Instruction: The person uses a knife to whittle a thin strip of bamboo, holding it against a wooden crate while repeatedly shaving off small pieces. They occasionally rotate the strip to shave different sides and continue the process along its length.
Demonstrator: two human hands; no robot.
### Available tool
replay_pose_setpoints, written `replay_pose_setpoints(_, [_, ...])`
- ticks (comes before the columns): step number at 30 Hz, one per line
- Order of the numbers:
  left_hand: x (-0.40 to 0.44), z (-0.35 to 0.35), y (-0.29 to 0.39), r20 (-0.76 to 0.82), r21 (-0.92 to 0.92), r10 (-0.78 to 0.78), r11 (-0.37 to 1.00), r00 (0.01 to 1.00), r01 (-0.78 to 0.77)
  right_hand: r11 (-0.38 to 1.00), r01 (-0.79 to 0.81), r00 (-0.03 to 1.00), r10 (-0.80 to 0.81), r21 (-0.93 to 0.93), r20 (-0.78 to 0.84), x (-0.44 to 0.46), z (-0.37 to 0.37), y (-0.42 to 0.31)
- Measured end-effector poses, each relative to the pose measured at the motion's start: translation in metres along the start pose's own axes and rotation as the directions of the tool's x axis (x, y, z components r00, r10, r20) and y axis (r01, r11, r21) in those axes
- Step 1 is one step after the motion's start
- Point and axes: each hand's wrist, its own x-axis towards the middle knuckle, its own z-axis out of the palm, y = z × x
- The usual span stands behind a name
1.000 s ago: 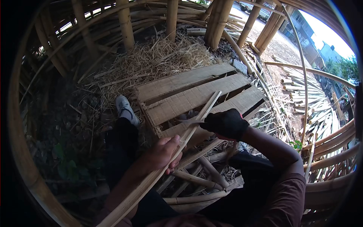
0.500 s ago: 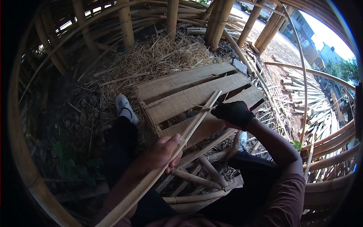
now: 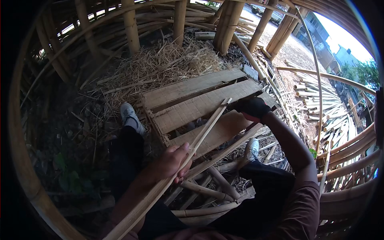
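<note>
A long split bamboo strip [image 3: 158, 191] runs diagonally from the lower left up over a slatted wooden crate [image 3: 204, 105]. My bare left hand [image 3: 176, 160] is closed around the strip near its middle. At the strip's far tip is my right hand [image 3: 254, 109], in a dark glove with red parts, its fingers curled round a knife handle. The blade is hard to make out against the slats near the tip. A second strip [image 3: 218, 157] slants below the first, beside the crate's near edge.
Straw and shavings [image 3: 160, 66] lie behind the crate. Upright bamboo posts [image 3: 179, 22] stand beyond them. Cut bamboo poles [image 3: 336, 104] are piled at the right. My shoes [image 3: 130, 116] flank the crate, and crossed bamboo pieces [image 3: 212, 192] lie between my legs.
My right hand has moved up and right along the strip to its far tip, taking the knife with it. My left hand keeps its hold on the strip.
</note>
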Motion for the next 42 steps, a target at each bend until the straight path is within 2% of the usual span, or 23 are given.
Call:
replay_pose_setpoints(2, [0.003,-0.007,-0.003,0.047,-0.019,-0.002,1.000,0.999,0.003,0.998,-0.060,0.991,0.062,-0.016,0.118,0.005,-0.003,0.004])
replay_pose_setpoints(3, [0.003,-0.006,-0.003,0.047,-0.017,-0.005,1.000,0.999,0.006,0.977,-0.193,0.954,0.209,-0.094,0.216,0.010,-0.025,-0.022])
replay_pose_setpoints(6, [0.003,-0.006,-0.002,0.028,0.030,-0.018,0.999,0.999,0.017,0.978,-0.210,0.953,0.203,0.007,0.224,0.005,-0.045,-0.074])
replay_pose_setpoints(7, [0.002,-0.004,-0.002,0.045,0.027,-0.009,1.000,0.999,0.008,1.000,-0.021,0.995,0.023,-0.020,0.098,0.000,-0.032,-0.073])
replay_pose_setpoints(8, [0.002,-0.003,-0.003,0.061,0.025,-0.003,1.000,0.998,0.001,1.000,-0.019,0.995,0.021,-0.016,0.102,0.000,-0.022,-0.064])
replay_pose_setpoints(10, [0.002,-0.003,-0.005,0.042,0.039,-0.015,0.999,0.999,0.014,0.986,-0.044,0.996,0.031,0.160,0.083,0.004,-0.015,-0.043])
replay_pose_setpoints(11, [0.003,-0.003,-0.004,0.022,0.060,-0.013,0.998,1.000,0.011,0.991,-0.135,0.974,0.135,-0.014,0.182,0.009,-0.024,-0.036])
replay_pose_setpoints(16, [0.006,-0.006,-0.005,0.050,0.010,-0.010,1.000,0.999,0.009,0.966,-0.176,0.968,0.204,-0.187,0.143,0.015,-0.015,-0.010])
replay_pose_setpoints(18, [0.006,-0.008,-0.004,0.054,-0.002,0.001,1.000,0.999,-0.001,0.980,-0.166,0.966,0.184,-0.110,0.180,0.014,-0.026,-0.034])
replay_pose_setpoints(19, [0.006,-0.007,-0.004,0.066,-0.009,-0.011,1.000,0.998,0.011,0.995,-0.070,0.986,0.079,-0.070,0.146,0.011,-0.029,-0.044])
replay_pose_setpoints(20, [0.006,-0.006,-0.005,0.077,-0.017,-0.023,1.000,0.997,0.025,0.995,-0.066,0.986,0.076,-0.068,0.148,0.010,-0.025,-0.039])
replay_pose_setpoints(22, [0.000,0.001,0.000,0.033,-0.012,-0.024,1.000,0.999,0.024,0.993,0.105,0.993,-0.102,0.049,-0.060,0.003,-0.008,-0.015])
replay_pose_setpoints(23, [-0.001,0.004,0.002,-0.006,-0.003,-0.014,1.000,1.000,0.014,0.996,-0.090,0.994,0.089,0.019,0.057,0.005,0.001,0.007])
replay_pose_setpoints(24, [-0.001,0.005,0.002,-0.004,0.001,-0.011,1.000,1.000,0.011,0.996,-0.093,0.994,0.092,0.016,0.053,0.006,0.000,0.010])
replay_pose_setpoints(26, [0.001,0.004,0.004,-0.002,-0.048,-0.029,0.998,1.000,0.029,0.956,-0.197,0.972,0.219,-0.216,0.087,0.011,-0.004,0.016])
replay_pose_setpoints(28, [0.000,0.004,0.003,0.006,-0.064,-0.034,0.997,0.999,0.034,0.951,-0.195,0.973,0.217,-0.240,0.071,0.008,-0.016,-0.009])
replay_pose_setpoints(30, [0.001,0.003,0.004,0.015,-0.074,-0.042,0.996,0.999,0.042,0.982,0.111,0.994,-0.108,-0.150,0.026,0.006,-0.016,-0.024])
replay_pose_setpoints(32, [-0.001,0.004,0.002,0.013,-0.040,-0.047,0.998,0.999,0.047,0.989,0.082,0.996,-0.078,-0.124,0.038,0.001,-0.013,-0.015])
replay_pose_setpoints(34, [0.001,0.006,0.000,0.003,-0.027,-0.049,0.998,0.999,0.049,0.974,-0.223,0.972,0.224,-0.030,0.071,0.000,-0.001,0.036])
replay_pose_setpoints(36, [0.004,0.004,0.005,-0.007,-0.006,-0.025,1.000,1.000,0.025,0.983,-0.159,0.987,0.162,-0.090,0.019,0.003,-0.008,0.035])
replay_pose_setpoints(38, [0.002,0.003,0.004,0.017,-0.064,-0.005,0.998,1.000,0.006,0.922,-0.240,0.957,0.276,-0.303,0.083,0.009,-0.018,0.000])
replay_pose_setpoints(40, [0.005,0.002,0.003,0.025,-0.080,-0.011,0.997,1.000,0.012,0.959,-0.175,0.968,0.209,-0.225,0.139,0.011,-0.014,-0.001])
replay_pose_setpoints(42, [0.004,0.000,0.000,0.022,-0.005,-0.027,1.000,0.999,0.027,0.930,-0.266,0.962,0.272,-0.255,-0.011,0.006,0.007,0.027])
